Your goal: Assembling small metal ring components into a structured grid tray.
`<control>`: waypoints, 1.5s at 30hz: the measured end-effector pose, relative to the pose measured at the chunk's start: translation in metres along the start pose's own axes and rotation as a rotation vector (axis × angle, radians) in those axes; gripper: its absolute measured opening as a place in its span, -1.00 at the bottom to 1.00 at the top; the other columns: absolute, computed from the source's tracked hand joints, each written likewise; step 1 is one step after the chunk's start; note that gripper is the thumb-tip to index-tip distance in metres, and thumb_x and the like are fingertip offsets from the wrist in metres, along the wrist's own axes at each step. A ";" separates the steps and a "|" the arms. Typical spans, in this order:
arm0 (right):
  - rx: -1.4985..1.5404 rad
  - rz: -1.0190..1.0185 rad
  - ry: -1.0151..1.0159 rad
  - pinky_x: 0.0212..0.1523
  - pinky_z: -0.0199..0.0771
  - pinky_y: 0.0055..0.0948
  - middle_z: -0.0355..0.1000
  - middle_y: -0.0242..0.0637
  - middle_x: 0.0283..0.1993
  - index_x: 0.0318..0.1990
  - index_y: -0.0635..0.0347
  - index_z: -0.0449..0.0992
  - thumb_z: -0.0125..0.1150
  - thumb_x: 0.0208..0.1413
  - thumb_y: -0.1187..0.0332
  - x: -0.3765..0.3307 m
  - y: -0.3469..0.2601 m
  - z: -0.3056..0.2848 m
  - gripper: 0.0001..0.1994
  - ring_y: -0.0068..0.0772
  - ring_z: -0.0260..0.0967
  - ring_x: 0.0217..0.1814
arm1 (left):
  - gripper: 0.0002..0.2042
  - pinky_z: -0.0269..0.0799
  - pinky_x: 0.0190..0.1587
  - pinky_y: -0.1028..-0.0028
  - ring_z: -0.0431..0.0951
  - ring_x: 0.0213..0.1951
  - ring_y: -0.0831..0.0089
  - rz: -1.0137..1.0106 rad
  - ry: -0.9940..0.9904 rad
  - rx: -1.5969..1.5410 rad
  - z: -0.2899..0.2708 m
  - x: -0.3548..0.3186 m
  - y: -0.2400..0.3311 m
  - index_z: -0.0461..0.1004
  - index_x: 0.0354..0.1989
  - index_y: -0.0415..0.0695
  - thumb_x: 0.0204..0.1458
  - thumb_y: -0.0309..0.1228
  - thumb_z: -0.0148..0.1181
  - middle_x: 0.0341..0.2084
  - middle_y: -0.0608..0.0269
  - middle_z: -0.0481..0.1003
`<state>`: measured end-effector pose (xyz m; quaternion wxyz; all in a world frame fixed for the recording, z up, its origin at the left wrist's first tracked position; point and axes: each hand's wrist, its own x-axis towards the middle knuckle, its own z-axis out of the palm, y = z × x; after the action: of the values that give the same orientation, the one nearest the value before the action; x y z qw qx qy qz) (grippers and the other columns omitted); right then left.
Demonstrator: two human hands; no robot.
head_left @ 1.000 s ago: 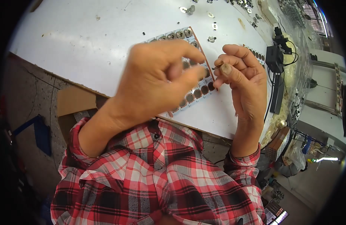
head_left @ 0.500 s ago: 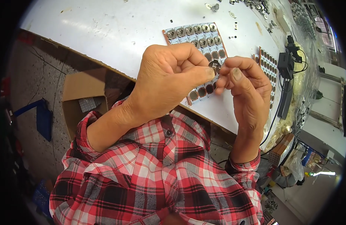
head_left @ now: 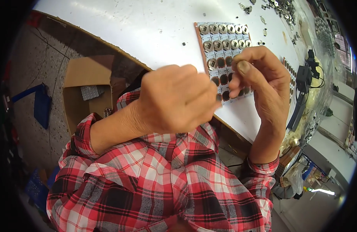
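Observation:
My left hand [head_left: 178, 99] is closed, its back toward me and its fingers curled under and slightly blurred. Whatever it may hold is hidden. To its right, my right hand [head_left: 261, 77] is raised over the board panel, thumb and index fingertip pressed together. Anything in that pinch is too small or hidden to name. Below the hands lies a panel of small circuit boards [head_left: 205, 49] with a brown edge. Silver metal battery clips [head_left: 208, 46] fill its two far rows, and one clip [head_left: 212, 63] sits at the third row's left end. Dark round spots [head_left: 223, 79] show in the nearer rows.
A second panel [head_left: 290, 69] lies at the right, beside black power adapters [head_left: 302, 79] with cables. Loose metal clips [head_left: 281, 11] are heaped at the far right of the white table [head_left: 128, 33]. An open cardboard box [head_left: 87, 71] stands on the floor at left.
My hands were close together with a silver clip showing between them; my left hand has drawn away toward me and curled over. That clip no longer shows there. The view has shifted slightly.

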<state>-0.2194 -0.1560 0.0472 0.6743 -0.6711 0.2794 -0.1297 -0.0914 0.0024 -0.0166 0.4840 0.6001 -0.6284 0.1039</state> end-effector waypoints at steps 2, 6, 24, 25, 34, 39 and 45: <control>-0.047 0.016 -0.026 -0.54 0.51 -0.61 0.56 -0.26 -0.28 -0.10 0.34 0.56 0.22 0.27 0.48 0.004 0.002 0.003 -0.87 -0.58 0.49 -0.45 | -0.79 0.20 -0.54 0.47 0.36 -0.55 0.49 0.039 -0.018 0.054 0.003 -0.008 0.001 0.50 -0.50 -0.10 -0.34 -0.33 0.36 -0.56 0.41 0.34; -0.228 0.053 -0.047 -0.60 0.34 -0.74 0.55 -0.43 -0.36 -0.10 0.29 0.61 0.26 0.25 0.49 0.006 0.002 0.011 -0.88 -0.74 0.40 -0.49 | -0.62 0.13 -0.53 0.46 0.32 -0.54 0.46 0.102 -0.037 0.148 0.011 -0.015 0.000 0.65 -0.27 -0.19 -0.18 -0.14 0.41 -0.57 0.40 0.31; -0.391 -0.098 0.106 -0.33 0.39 -0.75 0.58 -0.43 -0.26 -0.09 0.30 0.58 0.35 0.17 0.56 0.001 0.017 0.007 -0.83 -0.75 0.45 -0.30 | -0.64 0.13 -0.54 0.45 0.34 -0.53 0.45 0.091 -0.047 0.112 0.021 -0.004 -0.005 0.63 -0.32 -0.20 -0.15 -0.15 0.36 -0.59 0.37 0.32; -0.426 -0.167 0.086 -0.28 0.44 -0.73 0.58 -0.42 -0.25 -0.10 0.30 0.58 0.34 0.17 0.59 0.001 0.019 0.008 -0.83 -0.72 0.48 -0.26 | -0.65 0.14 -0.53 0.45 0.35 -0.53 0.44 0.097 -0.042 0.112 0.022 -0.005 -0.005 0.63 -0.32 -0.20 -0.17 -0.15 0.37 -0.59 0.37 0.32; -0.474 -0.140 0.114 -0.22 0.45 -0.71 0.57 -0.42 -0.26 -0.15 0.34 0.62 0.33 0.15 0.63 0.001 0.021 0.009 -0.87 -0.69 0.50 -0.22 | -0.64 0.23 -0.48 0.37 0.33 -0.54 0.42 0.057 -0.068 0.121 0.020 -0.004 -0.004 0.61 -0.37 -0.20 -0.28 -0.17 0.39 -0.60 0.38 0.31; -0.534 -0.201 0.080 -0.22 0.43 -0.69 0.53 -0.39 -0.29 -0.18 0.35 0.63 0.34 0.12 0.66 0.004 0.023 0.004 -0.87 -0.68 0.46 -0.24 | -0.64 0.55 -0.20 0.14 0.33 -0.54 0.40 0.050 -0.022 0.037 0.027 -0.002 -0.005 0.59 -0.40 -0.21 -0.31 -0.19 0.42 -0.61 0.37 0.31; -0.496 -0.280 -0.020 -0.34 0.35 -0.65 0.47 -0.37 -0.33 -0.23 0.36 0.63 0.34 0.04 0.69 0.011 0.022 -0.005 -0.86 -0.67 0.39 -0.34 | -0.66 0.56 -0.03 -0.01 0.32 -0.53 0.38 0.050 -0.067 0.024 0.024 0.001 -0.005 0.59 -0.42 -0.24 -0.29 -0.22 0.43 -0.63 0.33 0.29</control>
<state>-0.2173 -0.1650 0.0236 0.4677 -0.8489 0.2007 -0.1427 -0.0988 -0.0164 -0.0299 0.4528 0.5930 -0.6577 0.1033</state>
